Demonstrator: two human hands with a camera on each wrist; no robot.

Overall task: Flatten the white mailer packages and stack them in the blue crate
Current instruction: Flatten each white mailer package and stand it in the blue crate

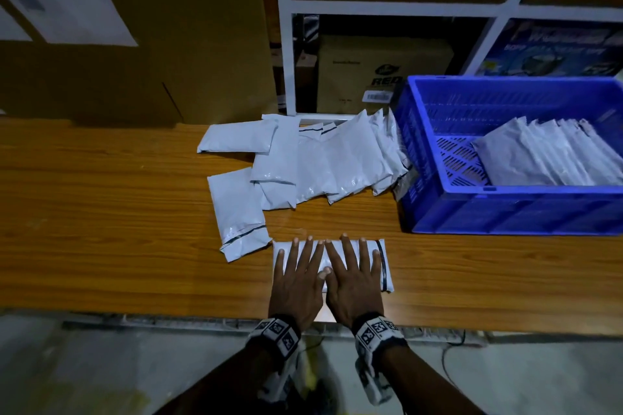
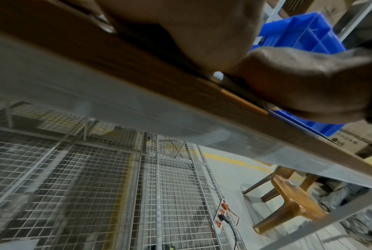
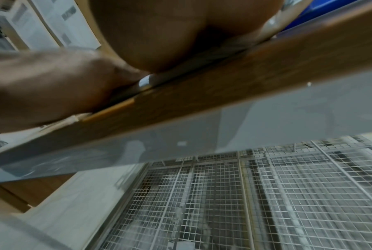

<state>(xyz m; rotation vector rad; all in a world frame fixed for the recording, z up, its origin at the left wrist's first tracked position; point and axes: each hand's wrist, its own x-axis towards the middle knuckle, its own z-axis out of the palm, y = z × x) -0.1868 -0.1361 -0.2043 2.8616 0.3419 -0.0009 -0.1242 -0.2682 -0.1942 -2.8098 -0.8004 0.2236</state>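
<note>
I judged the white mailer (image 1: 379, 266) under my palms to be light, soft and slick: a thin glossy poly bag with something pliant inside, the sort that slides on a smooth top and puffs up again if air is trapped. It lay flat on the wooden table (image 1: 101, 212) directly beneath both hands, close to the near edge, with its dark seal strip showing just past my right little finger. My left hand (image 1: 298, 280) and right hand (image 1: 354, 280) were side by side, thumbs touching, fingers straight and spread, pressing down and gripping nothing. The wrist views showed only the heels of the palms bearing on the table edge, so I could not tell how flat the bag already was. For the lift I reckoned the short ends were the best place to take it, a pinch at each, since a grip in the middle would let it sag or fold. Ahead of my fingertips lay the heap of unflattened mailers (image 1: 303, 158), overlapping one another, the nearest just beyond my left hand. Ahead and to the right of my right hand stood the blue crate (image 1: 505, 209), with a row of mailers (image 1: 546, 155) already leaning inside it.
</note>
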